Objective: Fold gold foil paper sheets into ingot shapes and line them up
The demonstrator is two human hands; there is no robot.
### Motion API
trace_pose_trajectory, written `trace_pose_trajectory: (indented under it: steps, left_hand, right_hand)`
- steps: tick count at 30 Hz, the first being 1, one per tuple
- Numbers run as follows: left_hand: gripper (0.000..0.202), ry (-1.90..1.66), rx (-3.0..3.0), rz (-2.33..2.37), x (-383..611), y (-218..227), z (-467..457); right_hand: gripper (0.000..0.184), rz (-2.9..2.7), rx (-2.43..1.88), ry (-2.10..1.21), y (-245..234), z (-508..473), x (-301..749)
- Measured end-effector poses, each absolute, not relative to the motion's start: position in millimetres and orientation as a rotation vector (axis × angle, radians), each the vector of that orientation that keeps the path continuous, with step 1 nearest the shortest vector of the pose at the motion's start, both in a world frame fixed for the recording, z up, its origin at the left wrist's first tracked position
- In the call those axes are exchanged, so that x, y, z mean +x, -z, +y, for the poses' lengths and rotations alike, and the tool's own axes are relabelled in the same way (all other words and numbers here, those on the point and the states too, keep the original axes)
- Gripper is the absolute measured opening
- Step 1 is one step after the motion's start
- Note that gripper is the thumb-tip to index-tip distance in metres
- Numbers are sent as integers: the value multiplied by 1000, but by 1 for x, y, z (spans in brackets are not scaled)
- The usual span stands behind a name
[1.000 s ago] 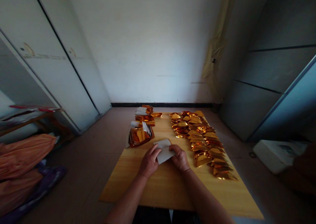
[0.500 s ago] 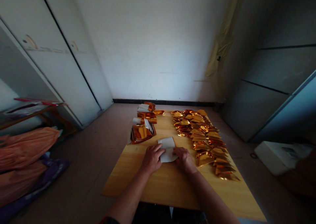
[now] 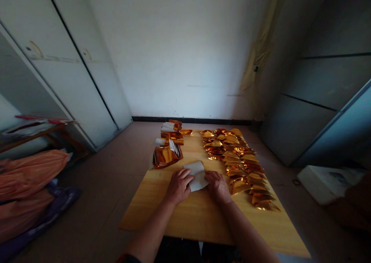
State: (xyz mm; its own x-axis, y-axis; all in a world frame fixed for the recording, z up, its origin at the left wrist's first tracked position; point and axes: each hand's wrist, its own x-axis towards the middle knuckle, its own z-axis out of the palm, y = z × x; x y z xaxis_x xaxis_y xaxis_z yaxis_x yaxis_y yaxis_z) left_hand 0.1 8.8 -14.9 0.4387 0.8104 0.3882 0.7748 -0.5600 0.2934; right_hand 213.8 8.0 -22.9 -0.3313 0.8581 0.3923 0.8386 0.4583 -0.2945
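A sheet of foil paper [image 3: 198, 175] lies pale side up near the middle of the wooden table, a thin orange edge showing at its top right. My left hand [image 3: 178, 185] is closed on its left side, with thumb and fingers over the margin. Fingers curled, my right hand [image 3: 217, 186] grips the opposite edge; its fingertips are partly hidden. To the right of that hand lie rows of folded gold foil pieces [image 3: 242, 162], overlapping one another. Beyond my left hand is a stack of gold foil sheets [image 3: 165, 155].
More foil bundles [image 3: 172, 138] sit at the table's far left, with one folded piece [image 3: 186, 132] beside them. The wooden table [image 3: 150, 212] ends just before my lap. Orange cloth [image 3: 31, 174] is at left, a white box [image 3: 324, 184] at right on the floor.
The sheet has turned slightly, and the crease across its middle no longer shows; it looks flatter. Both hands stay at its sides, having shifted only a little.
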Motion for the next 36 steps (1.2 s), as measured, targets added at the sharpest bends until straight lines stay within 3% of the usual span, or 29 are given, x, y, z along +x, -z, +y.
trace_pose_trajectory:
  steps: [6, 22, 36]
  left_hand:
    - [43, -708, 2586, 1441, 3, 9, 5]
    - [36, -662, 2611, 1416, 4, 6, 5]
    - [43, -728, 2576, 1462, 2, 12, 8]
  right_hand:
    - [47, -2236, -1437, -25, 12, 3, 211]
    - [28, -2328, -1328, -90, 10, -5, 215]
    - [23, -2297, -1293, -64, 13, -7, 212]
